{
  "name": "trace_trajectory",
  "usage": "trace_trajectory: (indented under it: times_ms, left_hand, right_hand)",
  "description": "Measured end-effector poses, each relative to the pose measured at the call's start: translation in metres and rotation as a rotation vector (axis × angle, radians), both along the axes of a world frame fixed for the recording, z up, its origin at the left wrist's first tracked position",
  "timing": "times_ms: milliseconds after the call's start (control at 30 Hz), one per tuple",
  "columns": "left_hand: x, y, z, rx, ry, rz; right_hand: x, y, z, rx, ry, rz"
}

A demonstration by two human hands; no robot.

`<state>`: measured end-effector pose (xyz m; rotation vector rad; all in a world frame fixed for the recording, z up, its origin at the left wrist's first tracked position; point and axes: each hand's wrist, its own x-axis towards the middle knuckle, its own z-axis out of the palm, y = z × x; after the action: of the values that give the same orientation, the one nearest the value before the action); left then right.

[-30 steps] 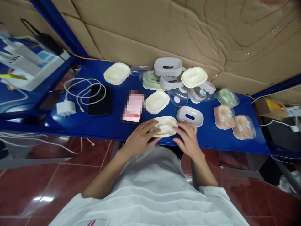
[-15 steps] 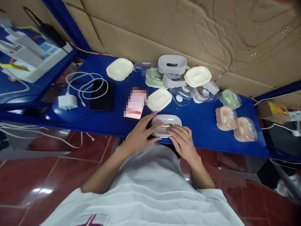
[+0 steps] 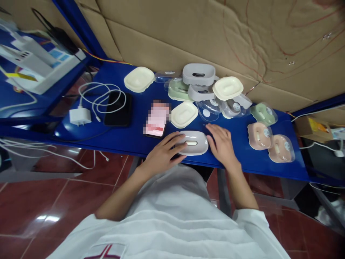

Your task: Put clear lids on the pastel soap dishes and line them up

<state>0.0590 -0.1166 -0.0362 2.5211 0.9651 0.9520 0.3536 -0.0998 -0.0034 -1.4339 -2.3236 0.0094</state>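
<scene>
A pale grey oval soap dish [image 3: 199, 140] lies on the blue table near its front edge, with a cream strip [image 3: 191, 143] showing in its middle slot. My left hand [image 3: 164, 154] holds the dish's left end, thumb at the near side and fingers reaching over the top. Off the dish's right end, my right hand [image 3: 221, 144] is open with nothing in it, fingers stretched forward over the table. Just beyond the dish lies a cream oval tray [image 3: 184, 114]. A phone [image 3: 156, 118] with a lit, blurred screen lies to its left.
At the back stand grey soap dish parts [image 3: 198, 74], a green dish [image 3: 178, 90], cream trays [image 3: 139, 79] and clear lids [image 3: 208, 109]. Pink lidded soap dishes [image 3: 260, 136] and a green one [image 3: 264, 113] are on the right. A charger [image 3: 80, 116] and black box [image 3: 117, 110] lie left.
My right hand has let go of the grey soap dish and moved right and forward, off its right end. My left hand has stayed on the dish's left end.
</scene>
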Motion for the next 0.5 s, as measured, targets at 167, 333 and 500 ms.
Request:
trace_trajectory:
  times_ms: [167,333,500]
  left_hand:
    - [0.0,0.0,0.0,0.023,0.011,0.004]
    - [0.0,0.0,0.001,0.017,0.028,-0.002]
    - [-0.001,-0.001,0.002,-0.011,-0.007,-0.02]
  right_hand:
    - [0.011,0.05,0.006,-0.032,-0.119,-0.068]
    - [0.013,0.031,0.007,-0.07,0.352,-0.083]
    - [0.03,-0.01,-0.022,-0.112,1.058,-0.322]
